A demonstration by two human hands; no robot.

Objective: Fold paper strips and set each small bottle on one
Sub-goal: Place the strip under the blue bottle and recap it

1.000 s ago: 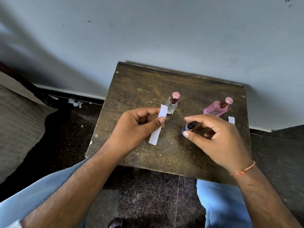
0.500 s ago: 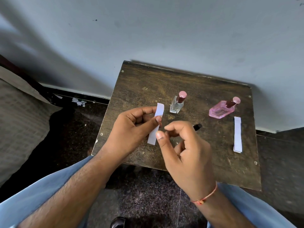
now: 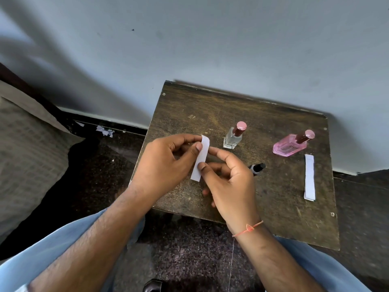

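Observation:
A white paper strip (image 3: 201, 159) is held above the small wooden table (image 3: 284, 207). My left hand (image 3: 164, 165) pinches its upper part between thumb and fingers. My right hand (image 3: 229, 184) pinches its lower part with thumb and forefinger. A clear bottle with a pink cap (image 3: 233, 137) stands just right of the strip. A pink bottle (image 3: 291, 145) stands at the right. A tiny dark-capped bottle (image 3: 256, 168) sits behind my right hand, partly hidden. A second white strip (image 3: 309, 178) lies flat near the table's right edge.
The table stands against a grey wall (image 3: 210, 49). A cushion or mattress edge (image 3: 27, 148) is at the left. Paper scraps (image 3: 105, 130) lie on the dark floor by the wall. My blue-trousered knees (image 3: 52, 249) are below the table's near edge.
My right hand let go of the tiny dark bottle, moved left and took hold of the strip's lower part. The left hand kept its grip on the strip.

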